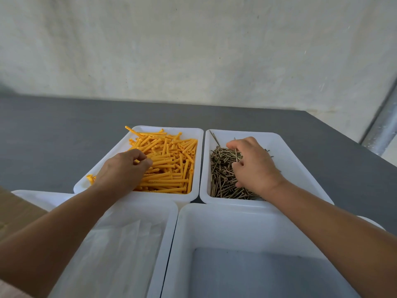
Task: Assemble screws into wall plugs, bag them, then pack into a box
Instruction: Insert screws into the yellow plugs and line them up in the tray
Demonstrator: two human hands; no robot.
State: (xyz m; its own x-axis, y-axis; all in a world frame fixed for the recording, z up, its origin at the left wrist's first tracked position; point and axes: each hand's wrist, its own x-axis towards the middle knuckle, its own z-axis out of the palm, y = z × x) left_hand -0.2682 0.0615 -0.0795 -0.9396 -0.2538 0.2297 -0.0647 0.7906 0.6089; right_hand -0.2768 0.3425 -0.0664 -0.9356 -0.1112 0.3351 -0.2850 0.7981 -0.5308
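At the far left edge of the frame you can see a corner of a brown box [12, 214]. Next to it, at the lower left, the bag tray [43, 193] holds clear bags [124, 244]. Above that, near the middle, your left hand [124, 168] is in the plug tray [167, 128], fingers curled and pinching one of the yellow plugs [171, 166]. Just to the right, your right hand [255, 166] is in the screw tray [290, 164], fingers curled down and pinching some screws [221, 168]. A big white tray [225, 224] fills the lower right. The trays sit on the grey tabletop [53, 136].
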